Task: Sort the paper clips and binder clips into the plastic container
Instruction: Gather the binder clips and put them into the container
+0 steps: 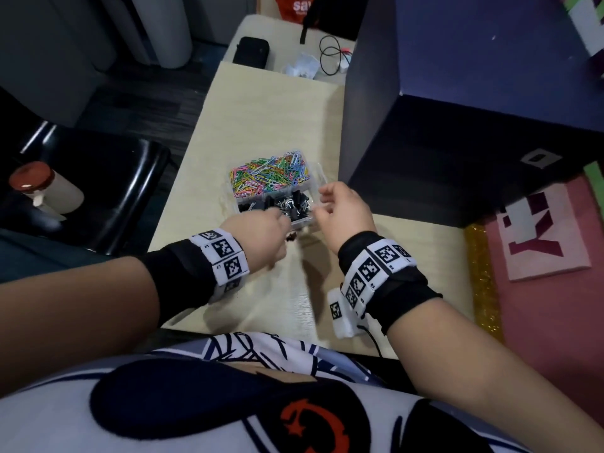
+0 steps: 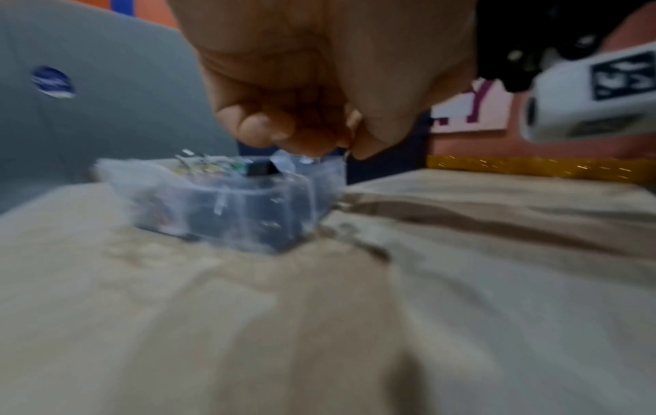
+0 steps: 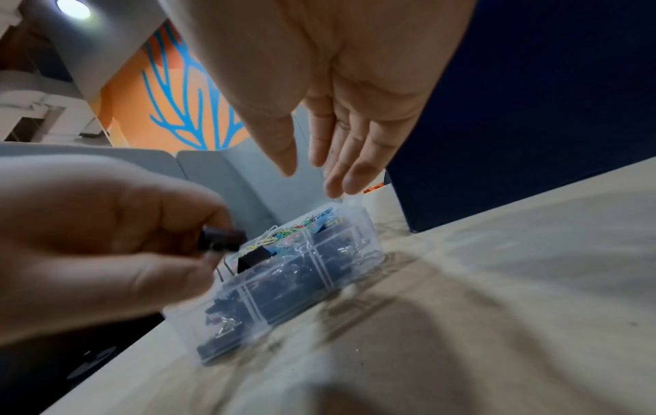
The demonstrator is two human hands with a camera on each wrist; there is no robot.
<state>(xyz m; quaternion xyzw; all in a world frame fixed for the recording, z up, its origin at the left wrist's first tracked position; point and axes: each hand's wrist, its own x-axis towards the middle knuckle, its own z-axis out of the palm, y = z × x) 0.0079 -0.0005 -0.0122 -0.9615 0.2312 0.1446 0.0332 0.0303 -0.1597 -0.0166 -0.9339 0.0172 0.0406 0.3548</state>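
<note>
So the clear plastic divided container (image 1: 314, 178) sits mid-table toward the right edge of the pale wooden table (image 1: 261, 103), colourful paper clips at the far end. Left hand (image 1: 258, 238) pinches a small black binder clip (image 3: 222, 238) just above the near compartments; drop it low over the black pile. Right hand (image 1: 343, 210) hovers, fingers loose, holding nothing.

One plastic container (image 1: 309, 173), two hands (image 1: 258, 238).
</note>
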